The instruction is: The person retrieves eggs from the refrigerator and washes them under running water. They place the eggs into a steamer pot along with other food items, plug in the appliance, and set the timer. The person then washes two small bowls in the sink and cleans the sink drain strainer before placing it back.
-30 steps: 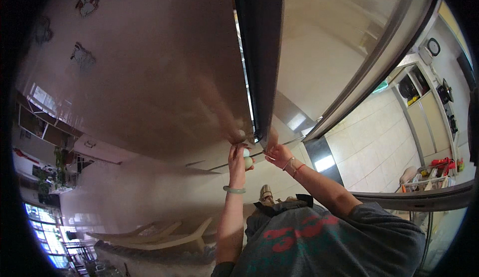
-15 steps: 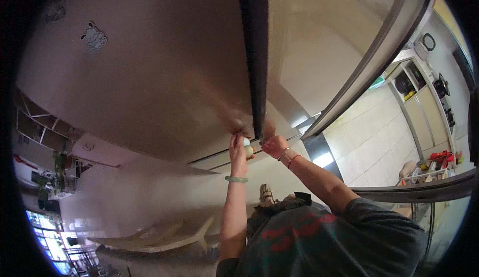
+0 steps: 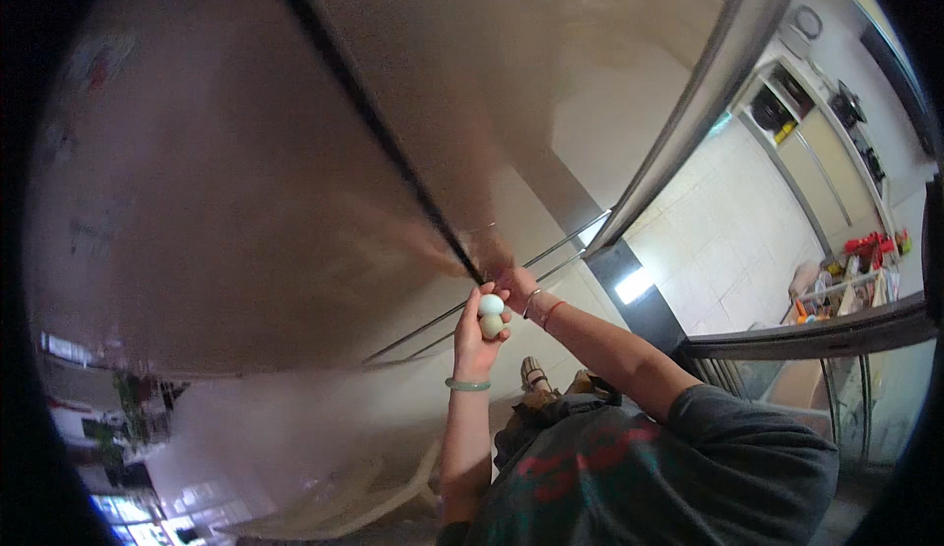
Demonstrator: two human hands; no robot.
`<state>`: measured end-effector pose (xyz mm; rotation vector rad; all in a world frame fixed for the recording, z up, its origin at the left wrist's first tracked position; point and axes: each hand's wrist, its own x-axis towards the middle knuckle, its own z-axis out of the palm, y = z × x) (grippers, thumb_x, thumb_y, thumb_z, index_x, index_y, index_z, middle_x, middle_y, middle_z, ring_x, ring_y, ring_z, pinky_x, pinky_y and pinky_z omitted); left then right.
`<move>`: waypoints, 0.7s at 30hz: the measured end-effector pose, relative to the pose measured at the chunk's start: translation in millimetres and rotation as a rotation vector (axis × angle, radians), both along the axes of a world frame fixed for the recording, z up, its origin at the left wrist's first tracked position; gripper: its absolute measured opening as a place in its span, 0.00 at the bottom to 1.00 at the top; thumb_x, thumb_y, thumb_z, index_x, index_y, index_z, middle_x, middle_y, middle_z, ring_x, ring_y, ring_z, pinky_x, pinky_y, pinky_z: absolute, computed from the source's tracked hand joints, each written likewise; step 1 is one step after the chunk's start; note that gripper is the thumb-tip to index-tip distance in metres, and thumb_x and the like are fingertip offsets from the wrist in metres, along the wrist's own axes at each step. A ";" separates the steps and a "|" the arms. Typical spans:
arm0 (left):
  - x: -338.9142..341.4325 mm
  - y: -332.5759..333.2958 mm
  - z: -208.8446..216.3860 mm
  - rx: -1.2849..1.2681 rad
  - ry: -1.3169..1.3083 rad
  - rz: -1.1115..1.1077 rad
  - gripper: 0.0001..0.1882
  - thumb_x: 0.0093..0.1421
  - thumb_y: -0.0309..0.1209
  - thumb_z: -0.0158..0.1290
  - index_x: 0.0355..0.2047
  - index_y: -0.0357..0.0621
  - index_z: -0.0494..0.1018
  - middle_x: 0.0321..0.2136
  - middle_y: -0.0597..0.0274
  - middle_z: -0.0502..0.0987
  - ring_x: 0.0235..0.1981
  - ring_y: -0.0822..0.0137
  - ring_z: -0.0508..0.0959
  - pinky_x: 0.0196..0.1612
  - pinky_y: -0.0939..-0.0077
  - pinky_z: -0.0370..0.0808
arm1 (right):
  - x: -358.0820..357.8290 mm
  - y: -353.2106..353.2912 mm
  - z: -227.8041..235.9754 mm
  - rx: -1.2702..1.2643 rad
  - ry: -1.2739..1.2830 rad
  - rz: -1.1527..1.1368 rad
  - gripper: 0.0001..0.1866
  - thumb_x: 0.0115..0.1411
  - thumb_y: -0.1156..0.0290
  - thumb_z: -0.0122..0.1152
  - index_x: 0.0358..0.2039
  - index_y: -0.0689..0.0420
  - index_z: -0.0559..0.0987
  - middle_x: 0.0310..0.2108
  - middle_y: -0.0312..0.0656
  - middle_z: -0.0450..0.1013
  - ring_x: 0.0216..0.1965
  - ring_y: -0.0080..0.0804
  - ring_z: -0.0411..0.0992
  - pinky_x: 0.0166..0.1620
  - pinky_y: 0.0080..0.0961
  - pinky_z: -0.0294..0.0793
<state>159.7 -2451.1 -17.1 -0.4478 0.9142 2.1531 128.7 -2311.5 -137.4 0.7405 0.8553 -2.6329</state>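
Two eggs, a pale blue one and a greenish-beige one, rest together in my left hand, whose fingers curl around them. Just beyond it, my right hand is closed at the edge of a tall glossy door, beside the dark seam between two door panels. Its fingertips are partly hidden behind my left hand. The left door panel spreads across the upper left, smeared by motion, and both panels reflect my hands.
At the right, a dark-framed opening shows a tiled floor, a cream cabinet and a rack of goods. Pale furniture lies at the lower left. My sandalled foot stands below my hands.
The dark seam now slants to the upper left and looks thinner as the view has turned. My left hand has tilted, so both eggs show more fully, and my hands are closer together.
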 end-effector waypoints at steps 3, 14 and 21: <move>-4.3 25.0 -10.9 0.034 -0.014 -0.072 0.13 0.66 0.43 0.44 0.45 0.52 0.70 0.38 0.63 0.77 0.24 0.71 0.73 0.20 0.81 0.65 | 8.1 29.9 -38.6 0.204 -0.001 0.054 0.10 0.55 0.70 0.51 0.34 0.62 0.76 0.22 0.35 0.70 0.19 0.19 0.64 0.25 0.24 0.68; 1.9 163.6 1.4 -0.079 0.141 -0.453 0.20 0.67 0.49 0.40 0.42 0.47 0.69 0.29 0.60 0.77 0.22 0.73 0.74 0.17 0.81 0.68 | 97.8 163.1 64.5 0.127 -0.059 -0.165 0.15 0.63 0.59 0.50 0.40 0.56 0.76 0.32 0.31 0.74 0.36 0.22 0.71 0.41 0.24 0.72; 18.1 304.7 13.2 -0.056 0.268 -0.651 0.25 0.66 0.56 0.36 0.38 0.48 0.70 0.23 0.67 0.72 0.21 0.74 0.72 0.16 0.82 0.67 | 135.4 283.1 116.1 0.262 0.122 -0.387 0.18 0.61 0.57 0.55 0.45 0.56 0.75 0.35 0.33 0.74 0.32 0.16 0.70 0.39 0.19 0.72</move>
